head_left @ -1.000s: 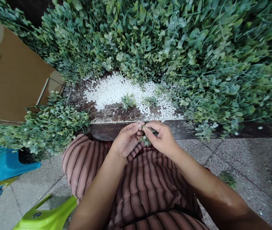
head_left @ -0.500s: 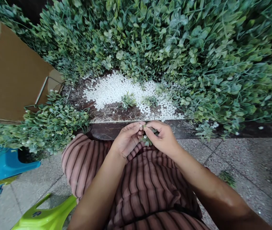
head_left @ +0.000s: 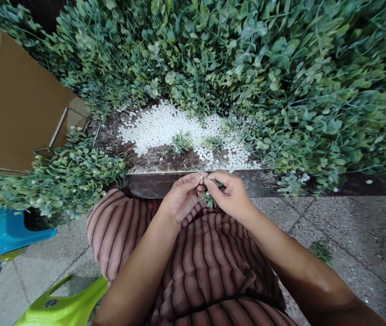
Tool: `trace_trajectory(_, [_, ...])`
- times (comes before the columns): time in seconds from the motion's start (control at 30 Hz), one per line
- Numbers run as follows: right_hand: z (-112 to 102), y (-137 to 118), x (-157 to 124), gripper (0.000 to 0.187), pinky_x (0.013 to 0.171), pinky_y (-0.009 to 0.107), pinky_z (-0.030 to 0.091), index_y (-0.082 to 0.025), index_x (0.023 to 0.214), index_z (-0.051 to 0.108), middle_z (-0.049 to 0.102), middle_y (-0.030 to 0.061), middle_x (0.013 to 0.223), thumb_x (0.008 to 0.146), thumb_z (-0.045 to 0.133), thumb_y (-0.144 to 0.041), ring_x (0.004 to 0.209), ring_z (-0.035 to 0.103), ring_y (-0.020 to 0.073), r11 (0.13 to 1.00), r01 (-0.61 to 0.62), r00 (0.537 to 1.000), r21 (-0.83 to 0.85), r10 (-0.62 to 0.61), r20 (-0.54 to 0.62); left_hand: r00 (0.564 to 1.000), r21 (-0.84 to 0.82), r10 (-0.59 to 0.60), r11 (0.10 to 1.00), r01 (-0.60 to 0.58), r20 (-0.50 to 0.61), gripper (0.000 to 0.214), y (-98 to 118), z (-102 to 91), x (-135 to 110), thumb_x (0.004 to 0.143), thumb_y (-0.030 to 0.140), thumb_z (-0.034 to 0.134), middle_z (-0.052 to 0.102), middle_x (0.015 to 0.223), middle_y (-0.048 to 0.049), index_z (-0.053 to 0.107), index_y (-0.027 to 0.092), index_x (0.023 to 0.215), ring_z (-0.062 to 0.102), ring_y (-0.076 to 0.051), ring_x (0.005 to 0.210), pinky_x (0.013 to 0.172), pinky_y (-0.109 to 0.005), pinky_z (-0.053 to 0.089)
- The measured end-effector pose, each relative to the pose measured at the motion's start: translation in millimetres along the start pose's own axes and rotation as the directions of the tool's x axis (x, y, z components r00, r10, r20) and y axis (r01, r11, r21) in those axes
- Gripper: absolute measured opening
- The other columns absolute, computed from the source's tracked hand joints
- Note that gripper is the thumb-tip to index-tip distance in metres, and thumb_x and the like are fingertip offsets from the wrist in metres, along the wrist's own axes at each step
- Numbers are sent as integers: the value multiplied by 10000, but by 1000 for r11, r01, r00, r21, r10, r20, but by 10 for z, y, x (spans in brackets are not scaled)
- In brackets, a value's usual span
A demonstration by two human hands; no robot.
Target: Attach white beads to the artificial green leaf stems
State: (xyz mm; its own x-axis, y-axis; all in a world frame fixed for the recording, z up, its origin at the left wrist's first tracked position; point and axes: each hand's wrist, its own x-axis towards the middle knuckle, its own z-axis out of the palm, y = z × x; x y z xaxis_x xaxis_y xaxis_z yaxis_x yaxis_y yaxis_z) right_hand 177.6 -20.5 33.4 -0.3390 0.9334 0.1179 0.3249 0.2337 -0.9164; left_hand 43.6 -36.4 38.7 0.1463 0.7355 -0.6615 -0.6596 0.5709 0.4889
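My left hand [head_left: 181,197] and my right hand [head_left: 231,194] meet just above my striped lap, at the front edge of a dark wooden board [head_left: 165,184]. Both pinch a small green leafy sprig [head_left: 208,195] between thumb and fingertips. My left fingertips also seem to press a tiny white bead against the sprig's top, too small to be sure. A heap of small white beads [head_left: 165,129] lies on the board just beyond my hands, with two loose sprigs [head_left: 181,143] on it.
A big mass of artificial green foliage [head_left: 264,68] rings the board at the back and right. A smaller pile of sprigs [head_left: 73,174] lies left. A cardboard box [head_left: 12,104] stands far left, a blue stool [head_left: 6,231] and a green plastic stool [head_left: 64,305] at lower left.
Almost nothing differs. The hands stay together on the sprig, with only slight shifts of the fingertips.
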Motion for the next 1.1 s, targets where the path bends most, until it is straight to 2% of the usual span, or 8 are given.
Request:
trace_trajectory(0.37, [-14,9,12,134,626,264,415,-179,711,563,564,17,665,806,475,-214,637,523,134,1000,2,1000,-3,-2,23,997,-130,-56,990,62,46,156,30,-11,-1,579,112,729,550,571,16,655,98,715,458,-23,511,508,-131,393])
trace_trajectory(0.73, [-33,-17,31,152,583,239,387,-177,659,547,532,-5,613,790,476,-206,591,491,114,1000,-15,999,2,15,31,995,-67,-50,996,56,81,206,18,-51,15,556,145,751,550,570,30,644,100,726,460,-24,507,517,-141,398])
trace_trajectory(1.1, [-1,26,14,137,630,258,405,-172,693,573,578,18,657,792,485,-203,642,529,135,999,-33,999,5,33,23,996,-43,-46,998,49,70,163,11,-44,28,564,152,741,546,561,28,640,110,686,452,-29,503,509,-148,388])
